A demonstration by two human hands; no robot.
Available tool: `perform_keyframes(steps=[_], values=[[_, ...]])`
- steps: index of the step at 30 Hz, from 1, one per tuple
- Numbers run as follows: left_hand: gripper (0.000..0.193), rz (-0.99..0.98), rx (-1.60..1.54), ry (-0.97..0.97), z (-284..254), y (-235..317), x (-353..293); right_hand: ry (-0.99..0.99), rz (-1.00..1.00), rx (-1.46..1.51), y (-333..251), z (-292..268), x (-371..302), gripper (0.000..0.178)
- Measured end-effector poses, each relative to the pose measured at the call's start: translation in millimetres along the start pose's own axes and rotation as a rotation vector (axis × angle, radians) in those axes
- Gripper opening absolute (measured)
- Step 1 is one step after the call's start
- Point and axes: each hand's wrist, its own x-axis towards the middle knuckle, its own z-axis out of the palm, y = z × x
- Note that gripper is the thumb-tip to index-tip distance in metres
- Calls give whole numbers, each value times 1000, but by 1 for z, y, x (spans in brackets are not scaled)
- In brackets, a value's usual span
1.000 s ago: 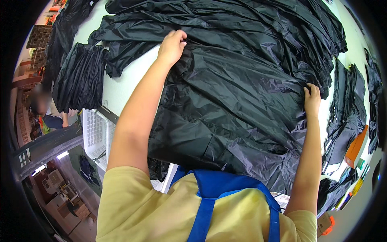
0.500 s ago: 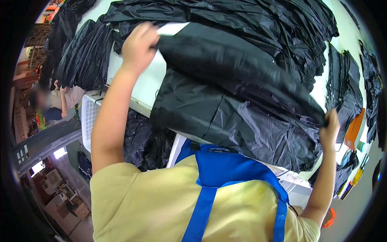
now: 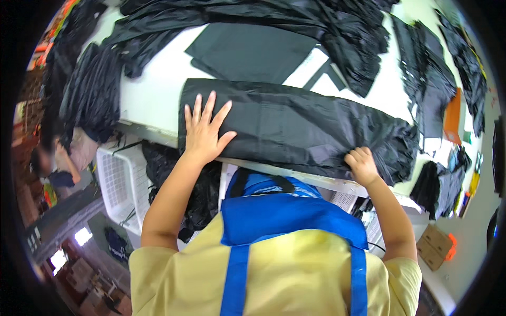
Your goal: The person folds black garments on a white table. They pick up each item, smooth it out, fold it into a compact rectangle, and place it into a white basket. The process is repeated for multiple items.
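A long piece of shiny black cloth (image 3: 279, 124), which looks like a garment, lies folded along the near edge of the white table. Its right end is crumpled and gathered. My left hand (image 3: 206, 129) rests flat on the cloth's left part, fingers spread. Over toward the right end, my right hand (image 3: 362, 164) has its fingers curled into the near edge of the cloth and grips it. Just beyond lies a flat dark grey panel (image 3: 253, 50), with a narrow dark strip (image 3: 333, 75) beside it.
Heaps of black cloth (image 3: 348, 31) line the table's far side, with more at left and right. An orange box (image 3: 452, 116) stands at the right. A white plastic basket (image 3: 118, 181) sits below the table's left edge. Another person (image 3: 74, 158) is at the far left.
Both hands have come down toward me from the raised, stretched cloth. It now lies folded flat. My left hand has let go and spread out on top; the right still grips it.
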Motion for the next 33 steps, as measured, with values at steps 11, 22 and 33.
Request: perform_keyframes(steps=[11,22,33], values=[[70,0,11,-4,69,-7,-5,65,665,25,202,-45,-64,45],[70,50,7,40,76,-2,3,-217,867,-278,163,-74,-32,64],[52,-87,-276,142,66,-27,13,80,390,55,-42,46,65,65]])
